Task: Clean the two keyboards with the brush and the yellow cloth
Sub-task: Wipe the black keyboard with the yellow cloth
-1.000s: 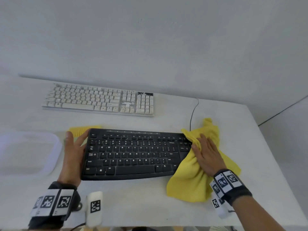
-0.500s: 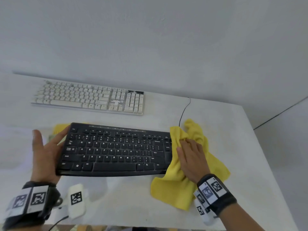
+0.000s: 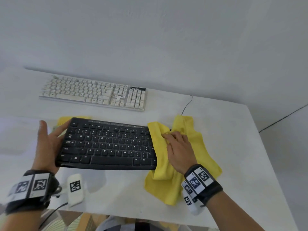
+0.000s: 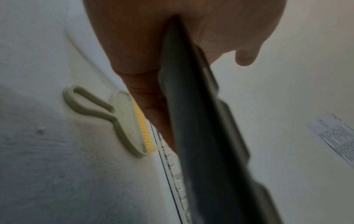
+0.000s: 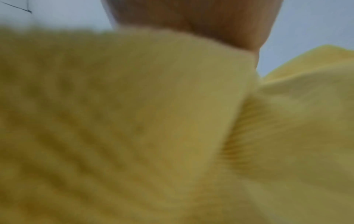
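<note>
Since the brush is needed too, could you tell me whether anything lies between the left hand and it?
Yes: the black keyboard, whose left end the left hand holds off the table, lies above the brush, beside the white keyboard.

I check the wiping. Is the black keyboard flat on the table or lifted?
Lifted: the left hand holds the black keyboard off the table; shadow beneath.
</note>
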The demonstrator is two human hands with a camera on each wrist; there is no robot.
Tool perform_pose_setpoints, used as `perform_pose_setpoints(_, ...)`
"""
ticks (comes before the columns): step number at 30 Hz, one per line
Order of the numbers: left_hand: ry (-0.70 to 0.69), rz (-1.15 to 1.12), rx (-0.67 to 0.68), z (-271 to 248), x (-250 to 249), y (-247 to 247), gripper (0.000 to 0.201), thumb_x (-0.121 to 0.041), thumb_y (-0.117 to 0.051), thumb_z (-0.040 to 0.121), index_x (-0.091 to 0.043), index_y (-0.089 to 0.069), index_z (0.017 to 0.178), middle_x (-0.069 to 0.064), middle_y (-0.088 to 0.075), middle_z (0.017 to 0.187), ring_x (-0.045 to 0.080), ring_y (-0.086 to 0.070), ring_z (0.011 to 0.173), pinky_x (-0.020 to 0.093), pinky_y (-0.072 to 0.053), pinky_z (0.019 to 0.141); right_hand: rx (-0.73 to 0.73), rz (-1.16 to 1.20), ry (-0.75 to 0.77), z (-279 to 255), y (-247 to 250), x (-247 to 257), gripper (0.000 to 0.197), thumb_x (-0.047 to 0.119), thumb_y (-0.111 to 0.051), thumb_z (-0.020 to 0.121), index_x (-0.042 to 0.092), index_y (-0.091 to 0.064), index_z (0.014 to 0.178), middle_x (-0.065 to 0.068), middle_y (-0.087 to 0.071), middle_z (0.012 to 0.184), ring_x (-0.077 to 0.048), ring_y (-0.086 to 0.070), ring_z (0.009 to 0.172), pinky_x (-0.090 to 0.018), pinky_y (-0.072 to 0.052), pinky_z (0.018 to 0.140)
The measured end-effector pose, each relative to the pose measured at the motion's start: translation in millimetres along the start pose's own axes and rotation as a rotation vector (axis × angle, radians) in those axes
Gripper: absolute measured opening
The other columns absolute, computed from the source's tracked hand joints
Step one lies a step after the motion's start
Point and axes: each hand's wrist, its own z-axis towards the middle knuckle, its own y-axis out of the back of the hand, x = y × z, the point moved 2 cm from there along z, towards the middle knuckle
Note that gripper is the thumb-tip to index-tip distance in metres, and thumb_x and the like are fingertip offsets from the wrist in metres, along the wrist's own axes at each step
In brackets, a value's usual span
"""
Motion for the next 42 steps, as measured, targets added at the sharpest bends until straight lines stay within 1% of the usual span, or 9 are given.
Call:
perform_pose_setpoints(3,0.012,0.025,-0.028,4.9,-0.1,2.0,0.071,-0.075,-0.019,0.098,-0.029,-0.067,0.123,0.003,-0.079,0.107,0.018,-0.078,0.083,0.043,-0.05,0.087,-0.005,-0.048,-0.052,-5.9,4.1,-19.1,0.06,0.031,-0.02,0.081,0.024,-0.053,0.131,-0.002,-0.048,0.121,-0.026,-0.042,0.11,-0.046,-0.044,0.09)
perform_pose_setpoints(8,-0.011,0.141,-0.023,7.9,-1.3,-1.2,0.058,-0.068,-0.026,0.103,-0.034,-0.063,0.132,-0.002,-0.076,0.118,0.021,-0.071,0.106,0.043,-0.052,0.089,0.0,-0.114,-0.013,-25.3,-8.2,-2.6,0.053,0.029,-0.031,0.09,0.031,-0.047,0.14,-0.01,-0.042,0.139,-0.035,-0.04,0.123,-0.049,-0.04,0.103)
perform_pose_setpoints(13,-0.004,0.223,-0.007,12.2,-7.3,-3.1,0.046,-0.081,-0.057,0.071,-0.048,-0.077,0.096,-0.001,-0.08,0.101,0.027,-0.073,0.099,0.048,-0.054,0.094,0.12,-0.158,0.022,-57.0,-23.4,-1.7,0.055,0.044,-0.008,0.099,0.037,-0.015,0.154,-0.002,-0.005,0.163,-0.022,-0.002,0.15,-0.043,-0.012,0.121)
perform_pose_setpoints(18,-0.048,0.279,-0.042,28.4,3.7,11.0,0.065,-0.074,-0.059,0.089,-0.029,-0.068,0.134,0.005,-0.075,0.122,0.031,-0.07,0.117,0.056,-0.049,0.107,0.191,-0.21,0.068,-73.9,-22.1,-12.0,0.055,0.054,-0.003,0.099,0.043,0.004,0.152,0.008,0.011,0.162,-0.01,0.015,0.148,-0.035,0.002,0.119)
perform_pose_setpoints(22,-0.131,0.324,-0.023,31.9,6.3,13.0,0.067,-0.069,-0.057,0.094,-0.022,-0.062,0.141,0.002,-0.072,0.129,0.023,-0.067,0.121,0.054,-0.047,0.111,0.189,-0.227,-0.059,-40.3,-22.6,-0.8,0.062,0.061,0.014,0.088,0.042,0.022,0.146,0.008,0.027,0.157,-0.012,0.024,0.145,-0.038,0.008,0.121)
perform_pose_setpoints(26,-0.128,0.285,-0.024,32.6,5.1,9.9,0.058,-0.065,-0.056,0.096,-0.024,-0.067,0.135,0.008,-0.076,0.119,0.032,-0.07,0.115,0.06,-0.049,0.107,0.154,-0.215,-0.101,-32.6,-40.5,28.5,0.069,0.057,0.019,0.09,0.028,0.011,0.153,-0.003,0.021,0.159,-0.024,0.018,0.147,-0.041,0.006,0.121)
perform_pose_setpoints(31,-0.084,0.259,-0.005,26.8,-0.5,4.4,0.035,-0.056,-0.053,0.102,-0.031,-0.077,0.104,0.008,-0.079,0.101,0.037,-0.073,0.102,0.058,-0.055,0.096,0.181,-0.232,-0.005,-38.6,-38.4,30.8,0.063,0.057,0.012,0.092,0.033,0.017,0.151,0.008,0.024,0.159,-0.013,0.027,0.145,-0.036,0.009,0.12)
perform_pose_setpoints(36,-0.062,0.225,0.015,20.5,-5.4,-0.8,0.037,-0.061,-0.048,0.102,-0.044,-0.08,0.098,0.003,-0.08,0.101,0.032,-0.074,0.099,0.053,-0.056,0.093,0.207,-0.246,-0.167,-48.7,-11.2,-27.8,0.07,0.07,0.018,0.082,0.043,0.023,0.146,0.014,0.028,0.155,-0.013,0.024,0.145,-0.044,-0.002,0.122)
perform_pose_setpoints(42,-0.057,0.224,0.003,24.3,-5.6,-1.2,0.043,-0.063,-0.053,0.099,-0.029,-0.078,0.105,0.012,-0.078,0.107,0.039,-0.074,0.101,0.06,-0.057,0.094,0.167,-0.261,-0.087,-50.8,-29.3,11.0,0.072,0.062,0.016,0.09,0.027,0.014,0.152,-0.006,0.02,0.16,-0.028,0.018,0.148,-0.048,-0.001,0.12)
